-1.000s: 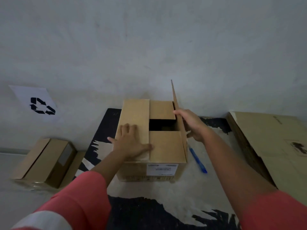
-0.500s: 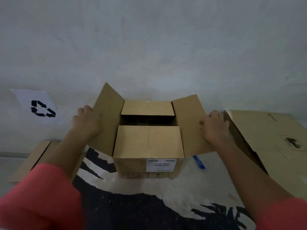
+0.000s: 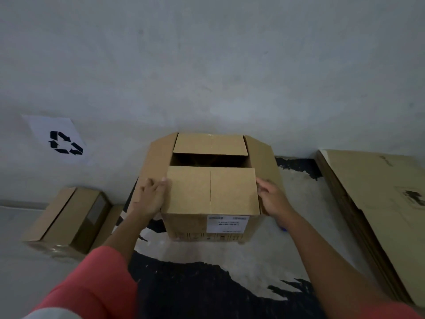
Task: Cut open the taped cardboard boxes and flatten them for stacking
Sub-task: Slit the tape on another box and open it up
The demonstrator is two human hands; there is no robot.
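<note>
Box [image 3: 186, 226] sits mid-frame, side flaps [image 3: 156, 162] out, near flap [image 3: 210, 189] down. L hand [image 3: 151, 195] lies flat at its left edge; R hand [image 3: 273, 199] curves at right edge, pinch or not I cannot tell. Uneven pull may twist box, tear flap.

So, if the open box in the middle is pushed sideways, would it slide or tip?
Probably slide: the box looks wide and sits flat on the mat. Its opened flaps would likely flop, being loose.
</note>
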